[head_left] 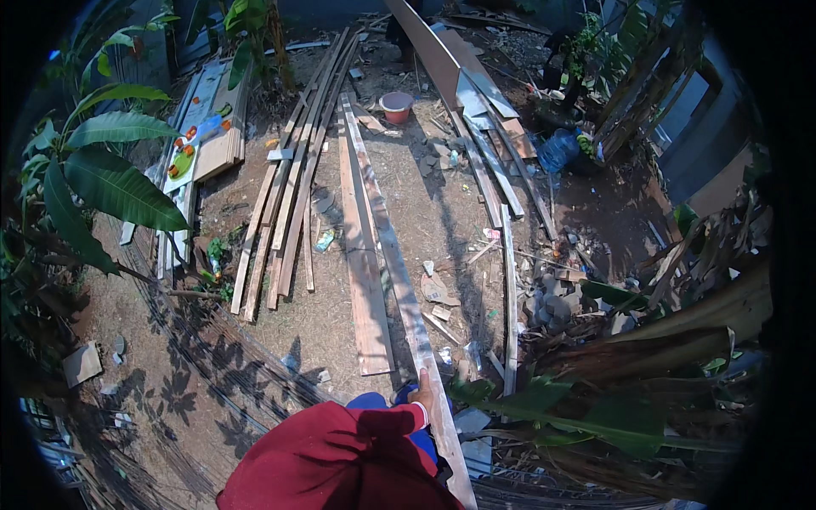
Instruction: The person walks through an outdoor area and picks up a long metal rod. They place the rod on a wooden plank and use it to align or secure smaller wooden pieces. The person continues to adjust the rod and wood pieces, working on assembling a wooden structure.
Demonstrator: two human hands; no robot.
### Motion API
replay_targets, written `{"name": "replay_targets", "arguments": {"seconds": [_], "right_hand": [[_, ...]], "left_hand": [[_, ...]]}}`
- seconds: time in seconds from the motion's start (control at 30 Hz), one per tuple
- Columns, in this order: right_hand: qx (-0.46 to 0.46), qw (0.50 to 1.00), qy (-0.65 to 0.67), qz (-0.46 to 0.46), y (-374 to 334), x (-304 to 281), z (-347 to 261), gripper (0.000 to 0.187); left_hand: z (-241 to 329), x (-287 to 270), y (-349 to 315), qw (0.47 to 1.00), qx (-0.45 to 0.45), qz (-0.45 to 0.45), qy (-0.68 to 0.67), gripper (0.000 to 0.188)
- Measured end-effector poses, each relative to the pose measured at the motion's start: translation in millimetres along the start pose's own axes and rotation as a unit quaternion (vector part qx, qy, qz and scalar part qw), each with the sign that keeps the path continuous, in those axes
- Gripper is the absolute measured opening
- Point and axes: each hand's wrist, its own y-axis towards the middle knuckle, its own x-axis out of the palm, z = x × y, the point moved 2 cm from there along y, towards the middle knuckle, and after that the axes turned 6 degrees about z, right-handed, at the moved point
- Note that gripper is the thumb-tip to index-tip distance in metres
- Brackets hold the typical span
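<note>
My left hand [421, 393] is closed on the left edge of a long, narrow wooden plank [399, 285], its thumb lying along the top face. The fingers underneath are mostly hidden. The plank slants from the lower edge, close by my right side, toward the far middle of the yard. My maroon sleeve [323, 442] crosses in front of me to that hand. Left of the held plank lies a wider reddish board [364, 297], their far ends close together. My right hand does not show.
Several long boards [293, 183] lie spread at left, with a timber stack [219, 155] beyond. A red bucket [396, 107] stands far ahead. A thin strip [509, 297] and leaning panels [438, 64] are at right. Banana leaves [586, 421] and rubble [552, 302] line the right side.
</note>
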Motion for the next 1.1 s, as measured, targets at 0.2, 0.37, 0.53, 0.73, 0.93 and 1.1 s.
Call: {"name": "replay_targets", "arguments": {"seconds": [0.2,0.37,0.53,0.73,0.93,1.1], "right_hand": [[0.062,0.988,0.019,-0.141,-49,9,74,0.039],[0.041,0.988,0.039,-0.143,-23,73,90,0.059],[0.012,0.98,0.059,-0.191,-8,126,101,0.069],[-0.043,0.977,0.106,-0.182,-19,187,111,0.067],[-0.101,0.981,0.049,-0.159,-58,220,98,0.065],[-0.06,0.983,0.082,-0.152,-110,250,72,0.082]], "left_hand": [[-17,-19,11,0.993,0.048,-0.061,-0.093,0.116],[-65,-100,70,0.972,0.226,-0.055,0.04,0.069],[-159,-255,122,0.984,0.114,0.128,0.057,0.04],[-286,-344,137,0.982,0.027,0.149,-0.116,0.03],[-299,-330,114,0.863,0.244,0.084,0.434,0.045],[-276,-350,83,0.92,0.366,-0.112,0.081,0.039]]}}
